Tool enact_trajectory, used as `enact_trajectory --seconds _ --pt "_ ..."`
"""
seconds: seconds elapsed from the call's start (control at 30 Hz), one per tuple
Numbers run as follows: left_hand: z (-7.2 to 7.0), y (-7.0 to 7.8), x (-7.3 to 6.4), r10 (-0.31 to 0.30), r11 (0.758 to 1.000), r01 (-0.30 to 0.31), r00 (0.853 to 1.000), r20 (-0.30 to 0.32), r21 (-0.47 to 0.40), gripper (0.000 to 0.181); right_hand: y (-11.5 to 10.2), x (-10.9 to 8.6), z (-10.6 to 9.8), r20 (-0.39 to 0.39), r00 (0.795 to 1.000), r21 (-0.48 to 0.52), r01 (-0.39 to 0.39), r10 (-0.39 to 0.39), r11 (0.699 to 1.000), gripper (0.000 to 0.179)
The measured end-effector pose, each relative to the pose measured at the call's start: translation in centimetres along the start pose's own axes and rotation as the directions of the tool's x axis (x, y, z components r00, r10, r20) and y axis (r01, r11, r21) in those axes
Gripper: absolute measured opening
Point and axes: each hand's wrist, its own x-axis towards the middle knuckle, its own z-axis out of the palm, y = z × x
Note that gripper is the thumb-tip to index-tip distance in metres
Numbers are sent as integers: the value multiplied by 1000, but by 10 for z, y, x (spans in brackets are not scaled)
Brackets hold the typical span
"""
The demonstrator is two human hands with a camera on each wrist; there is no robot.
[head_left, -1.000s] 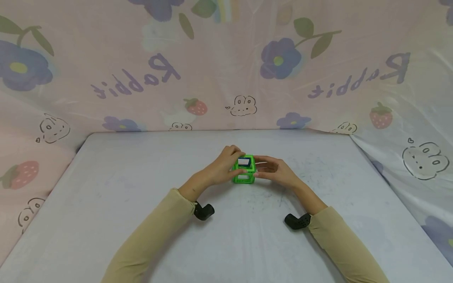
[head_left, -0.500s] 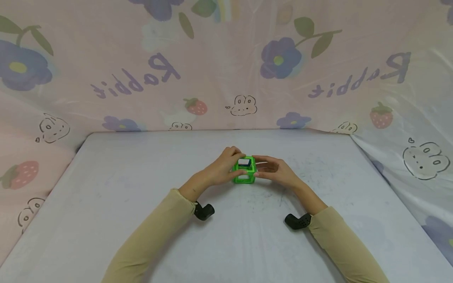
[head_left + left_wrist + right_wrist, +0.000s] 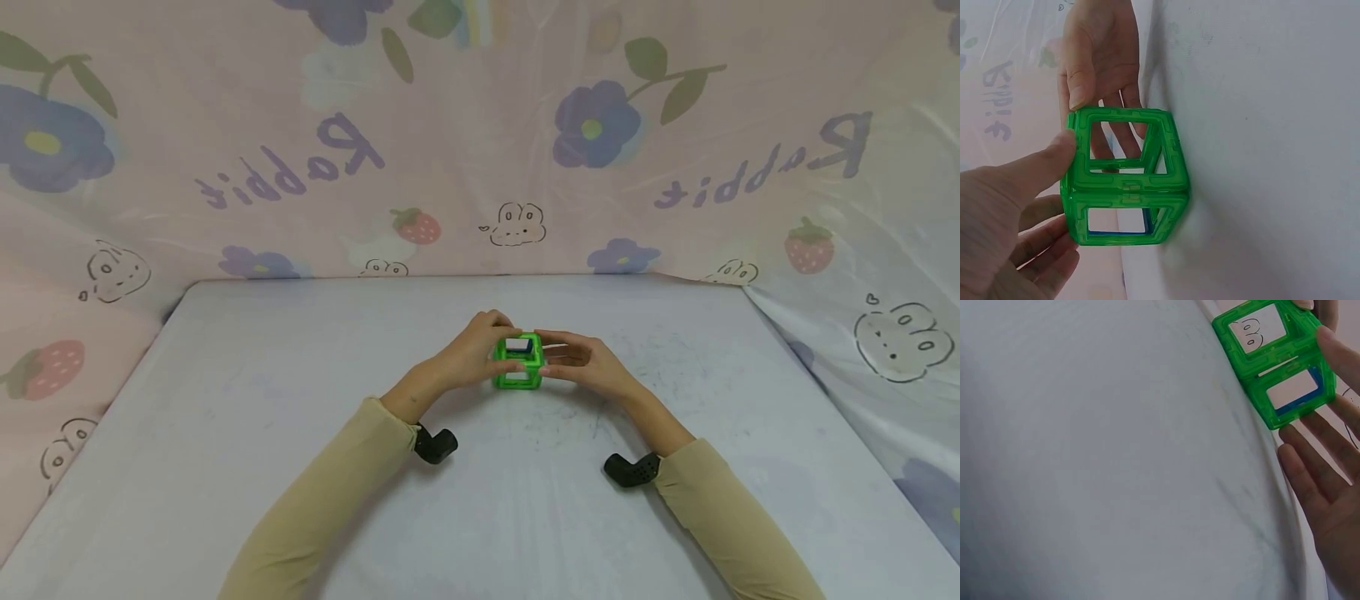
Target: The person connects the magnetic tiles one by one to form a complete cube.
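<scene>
A small cube of green magnetic tiles (image 3: 516, 386) stands on the white tabletop between both hands. Its tiles are open frames, seen close in the left wrist view as green frames (image 3: 1125, 185) joined along their edges. A blue tile (image 3: 1300, 402) forms part of its far side. From the left, my left hand (image 3: 476, 354) grips the cube, thumb on the near top edge and fingers at the back. My right hand (image 3: 588, 364) holds the right side, thumb at the near corner and index finger at the far one. Its other fingers extend alongside.
Black wrist-worn cameras (image 3: 437, 446) jut inward from below both sleeves. The white tabletop (image 3: 517, 517) spreads around the cube. A printed cloth (image 3: 465, 150) with flowers and rabbits rises behind it and along both sides.
The cube's far top edge has sunk slightly, with the fingers on it lowering a little. Both arms stay almost in place.
</scene>
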Motion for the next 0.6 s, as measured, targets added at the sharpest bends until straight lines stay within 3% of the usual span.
enact_trajectory --seconds 0.37,0.6 --pt "1 -8 -4 -12 999 9 999 -53 -50 63 0 1 0 9 1000 4 16 -16 1000 60" --pt "0 -16 -11 -11 998 5 995 -102 -62 53 -3 -1 -1 -2 1000 10 11 -11 1000 60"
